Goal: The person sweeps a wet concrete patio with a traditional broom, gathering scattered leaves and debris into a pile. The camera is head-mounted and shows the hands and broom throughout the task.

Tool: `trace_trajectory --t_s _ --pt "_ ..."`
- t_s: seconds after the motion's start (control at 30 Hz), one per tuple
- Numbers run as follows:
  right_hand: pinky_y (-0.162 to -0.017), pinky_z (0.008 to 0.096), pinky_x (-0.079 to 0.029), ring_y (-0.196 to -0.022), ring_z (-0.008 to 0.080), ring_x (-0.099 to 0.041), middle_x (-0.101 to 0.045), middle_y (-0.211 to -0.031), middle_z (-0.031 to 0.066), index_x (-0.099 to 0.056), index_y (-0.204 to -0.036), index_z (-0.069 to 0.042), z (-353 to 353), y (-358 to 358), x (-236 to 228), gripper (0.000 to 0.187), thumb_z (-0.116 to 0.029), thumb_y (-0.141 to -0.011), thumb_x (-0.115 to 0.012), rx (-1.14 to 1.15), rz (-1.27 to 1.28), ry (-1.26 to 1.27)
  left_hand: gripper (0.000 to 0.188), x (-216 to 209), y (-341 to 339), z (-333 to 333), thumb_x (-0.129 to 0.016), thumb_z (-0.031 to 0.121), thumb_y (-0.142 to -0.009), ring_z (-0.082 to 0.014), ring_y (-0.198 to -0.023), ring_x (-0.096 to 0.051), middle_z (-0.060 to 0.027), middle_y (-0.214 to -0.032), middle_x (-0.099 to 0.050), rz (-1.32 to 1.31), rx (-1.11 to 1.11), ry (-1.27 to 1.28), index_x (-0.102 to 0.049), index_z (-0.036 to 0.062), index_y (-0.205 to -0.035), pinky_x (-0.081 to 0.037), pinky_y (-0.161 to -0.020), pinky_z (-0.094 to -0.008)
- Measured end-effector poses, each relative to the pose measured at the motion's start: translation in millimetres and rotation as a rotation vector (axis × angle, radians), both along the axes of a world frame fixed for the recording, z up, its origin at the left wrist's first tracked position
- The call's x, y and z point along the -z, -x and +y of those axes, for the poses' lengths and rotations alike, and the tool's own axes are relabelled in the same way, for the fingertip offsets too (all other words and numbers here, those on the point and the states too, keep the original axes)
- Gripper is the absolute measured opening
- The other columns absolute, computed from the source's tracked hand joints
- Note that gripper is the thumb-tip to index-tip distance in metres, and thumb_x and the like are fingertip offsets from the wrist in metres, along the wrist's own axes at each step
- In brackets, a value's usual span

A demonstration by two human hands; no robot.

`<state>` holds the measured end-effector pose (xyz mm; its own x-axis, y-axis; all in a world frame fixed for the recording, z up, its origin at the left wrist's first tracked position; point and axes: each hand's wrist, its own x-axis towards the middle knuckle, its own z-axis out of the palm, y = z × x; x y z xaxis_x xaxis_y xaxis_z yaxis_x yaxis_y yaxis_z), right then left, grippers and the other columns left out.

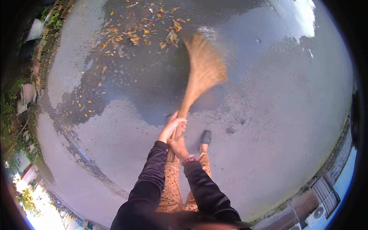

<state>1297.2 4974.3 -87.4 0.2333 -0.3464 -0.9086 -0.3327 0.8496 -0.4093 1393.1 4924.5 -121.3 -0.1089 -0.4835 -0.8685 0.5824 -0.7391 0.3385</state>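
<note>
A straw broom (201, 73) slants across the middle of the scene, its handle end near the person's legs and its fanned bristles on the far side, leaning a little to the right. The spread tips are slightly blurred, and whether they touch the ground cannot be told for certain.

Both hands are on the broom's handle. The left hand (171, 126) is the farther one, its fingers curled around the stalks below the fan. The right hand (178, 147) grips nearer the person, just beside the left, its fingers wrapped around the handle, whose end sticks out on the near side. A red bracelet (189, 159) circles the right wrist, and dark sleeves (205, 188) cover both forearms.

Beyond the bristles and to their left, yellow and brown leaves (134, 36) lie scattered, the closest just beside the left edge of the fan. A few smaller bits lie apart, nearer and farther left. They lie on ground (268, 153) that is pale grey with a broad, dark, wet patch (153, 86) under and around the broom's far part. Bright glare shows at the far right.

Near the broom's handle are the person's orange-tan patterned trousers (171, 186) and, on the right, one dark shoe (206, 137). Along the left edge run bricks (39, 67) and green plants (10, 101); at the near right stand a metal grille (325, 191) and a white outdoor fan unit (316, 214).
</note>
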Motion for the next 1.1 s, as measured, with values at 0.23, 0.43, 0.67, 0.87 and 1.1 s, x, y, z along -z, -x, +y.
trace_trajectory --t_s 0.23,0.43,0.67,0.87,1.1 --pt "-0.040 0.0315 -0.047 -0.046 0.0166 -0.055 -0.057 -0.065 0.0090 -0.053 -0.097 0.007 -97.6 -135.6 -44.2 0.023 -0.003 -0.077 -0.059 -0.051 -0.534 -0.317 0.080 -45.9 -160.8 -46.7 -0.060 0.001 -0.080 -0.0134 -0.053 -0.055 -0.0056 -0.072 -0.057 -0.486 -0.270 0.017 -0.020 0.0097 -0.149 -0.050 -0.045 -0.0280" --pt "-0.034 0.0271 -0.043 -0.039 0.0126 -0.048 -0.049 -0.060 0.0024 -0.038 -0.117 -0.005 -102.5 -43.5 -103.0 0.041 -0.005 -0.081 -0.058 0.170 -0.662 -0.460 0.096 -105.8 -83.8 -61.6 -0.054 -0.001 -0.074 -0.0147 -0.054 -0.057 -0.0095 -0.079 -0.059 -0.753 -0.192 0.149 -0.001 0.0134 -0.153 -0.050 -0.044 -0.0277" --pt "-0.039 0.0276 -0.038 -0.042 0.0127 -0.042 -0.042 -0.059 0.0023 -0.044 -0.070 -0.005 -8.7 15.4 -204.6 0.014 -0.007 -0.082 -0.051 0.525 -0.153 -0.374 0.053 -135.8 30.9 -5.2 -0.067 0.011 -0.073 -0.0164 -0.052 -0.055 -0.0046 -0.068 -0.053 0.348 -0.064 0.041 -0.046 0.0018 -0.121 -0.051 -0.046 -0.0307" --pt "-0.055 0.0282 -0.040 -0.057 0.0130 -0.044 -0.043 -0.064 0.0010 -0.046 -0.073 -0.007 7.9 -81.4 -175.0 0.015 -0.010 -0.086 -0.053 0.370 -0.113 -0.528 0.020 -123.6 -59.2 56.0 -0.061 0.026 -0.082 -0.0104 -0.057 -0.053 0.0008 -0.062 -0.051 0.296 -0.229 0.096 -0.057 0.0071 -0.077 -0.046 -0.058 -0.0251" --pt "-0.049 0.0399 -0.051 -0.050 0.0216 -0.055 -0.052 -0.063 0.0086 -0.053 -0.075 0.001 5.6 -270.3 -133.0 0.011 -0.007 -0.081 -0.058 -0.116 -0.390 -0.588 0.013 -118.9 -281.6 87.7 -0.060 0.013 -0.082 -0.0082 -0.054 -0.052 -0.0019 -0.067 -0.054 0.045 -0.659 -0.025 -0.052 0.0041 -0.077 -0.044 -0.049 -0.0202"
